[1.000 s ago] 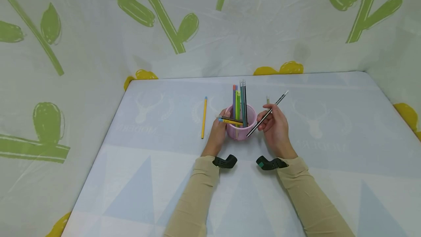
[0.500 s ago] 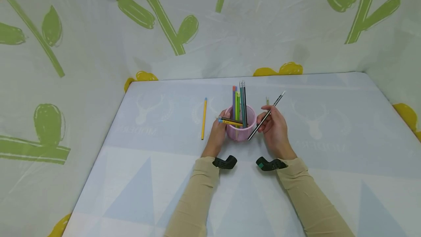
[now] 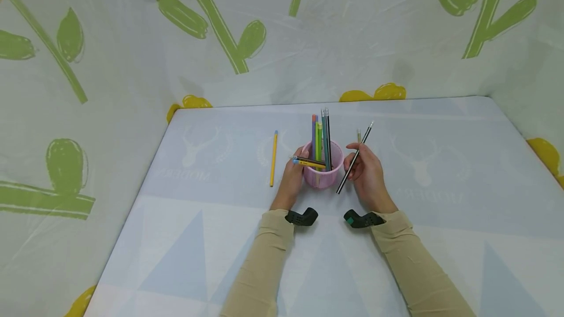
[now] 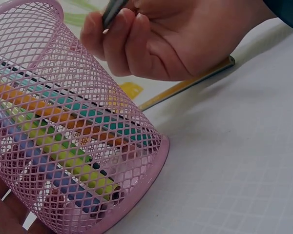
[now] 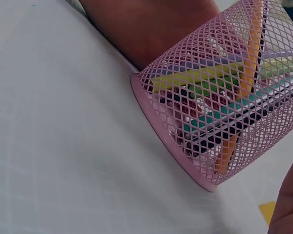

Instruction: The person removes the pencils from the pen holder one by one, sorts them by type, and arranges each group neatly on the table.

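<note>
My left hand [image 3: 289, 183] grips a pink mesh pencil cup [image 3: 320, 180] from its left side. Inside the cup stand several pencils [image 4: 53, 146], among them green, purple and teal ones; a yellow pencil [image 3: 308, 162] and a dark one lean over its left rim. To the right of the cup, my right hand [image 3: 369, 176] pinches a black-and-white striped pencil [image 3: 342, 184], tilted with its white end up and away. In the left wrist view its fingers [image 4: 115, 44] curl around a dark shaft.
Left of the cup, a yellow pencil [image 3: 273, 158] with a blue end lies on the pale patterned tabletop [image 3: 211, 238]. Another pencil [image 3: 359, 134] lies beyond my right hand, mostly hidden by it. A leaf-printed cloth wall [image 3: 317, 53] borders the table's far edge.
The striped pencil has swung steeper in my right hand: its top end moved left, its lower end moved right and nearer, off the cup's front. My left hand and the cup stay put.
</note>
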